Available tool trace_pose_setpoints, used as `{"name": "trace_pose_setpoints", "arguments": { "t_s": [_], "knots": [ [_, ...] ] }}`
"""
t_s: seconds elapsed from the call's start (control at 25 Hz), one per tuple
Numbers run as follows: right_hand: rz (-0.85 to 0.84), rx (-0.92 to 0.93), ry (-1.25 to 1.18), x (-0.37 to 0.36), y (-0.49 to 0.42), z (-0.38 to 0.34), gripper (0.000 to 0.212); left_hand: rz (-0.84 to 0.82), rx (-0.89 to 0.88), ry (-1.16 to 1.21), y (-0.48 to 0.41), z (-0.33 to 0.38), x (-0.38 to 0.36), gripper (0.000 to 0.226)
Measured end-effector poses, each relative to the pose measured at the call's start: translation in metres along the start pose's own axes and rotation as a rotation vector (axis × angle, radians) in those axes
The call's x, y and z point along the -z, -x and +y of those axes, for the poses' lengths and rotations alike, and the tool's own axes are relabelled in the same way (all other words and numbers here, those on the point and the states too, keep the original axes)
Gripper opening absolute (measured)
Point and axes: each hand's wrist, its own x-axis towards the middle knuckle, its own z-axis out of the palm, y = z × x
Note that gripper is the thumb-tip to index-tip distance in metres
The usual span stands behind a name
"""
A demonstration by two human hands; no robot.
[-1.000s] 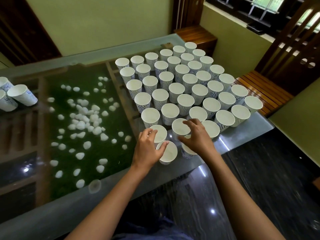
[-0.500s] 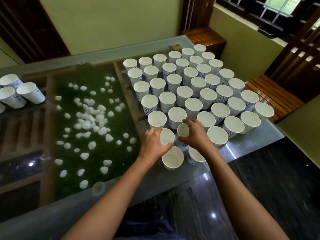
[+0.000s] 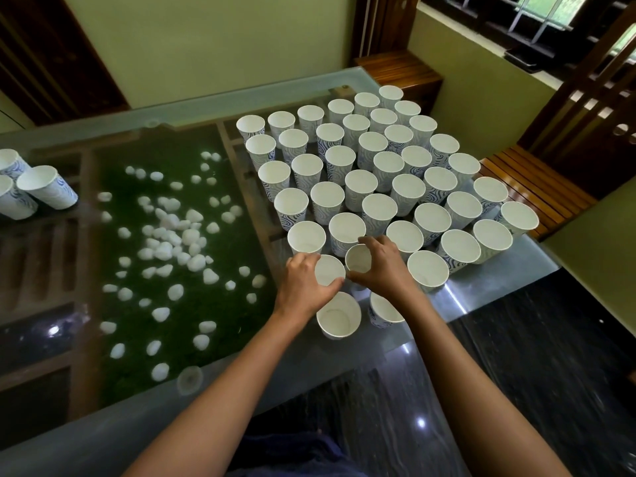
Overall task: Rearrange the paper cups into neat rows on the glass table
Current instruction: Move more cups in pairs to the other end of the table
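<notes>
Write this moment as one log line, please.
left hand: grips left cup | right hand: grips right cup | cups: side by side | place: near edge of glass table

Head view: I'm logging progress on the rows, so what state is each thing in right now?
Left hand, grips a cup by its rim.
Right hand, grips the neighbouring cup.
Left cup, upright, held.
Right cup, upright, held.
Block of cups, upright, in rows.
Two near cups, upright, outside the rows.
Far-left cups, apart from the block.
Glass table, bears all cups.
</notes>
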Motion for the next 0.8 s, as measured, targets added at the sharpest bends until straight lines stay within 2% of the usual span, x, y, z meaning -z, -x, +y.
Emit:
{"name": "trace_pose_setpoints", "arguments": {
  "t_s": [0.2,0.6,0.8],
  "knots": [
    [0.015,0.004,0.015,0.001,0.0,0.001,0.072,-0.02,0.012,-0.076,-0.004,0.005,-0.004,0.059],
    [0.045,0.003,-0.026,0.012,0.017,0.006,0.07,0.054,0.025,0.011,0.011,0.004,-0.001,0.071],
    [0.02,-0.038,-0.021,0.025,0.054,0.024,0.067,0.033,-0.101,-0.034,0.047,0.004,0.003,0.069]
  ]
}}
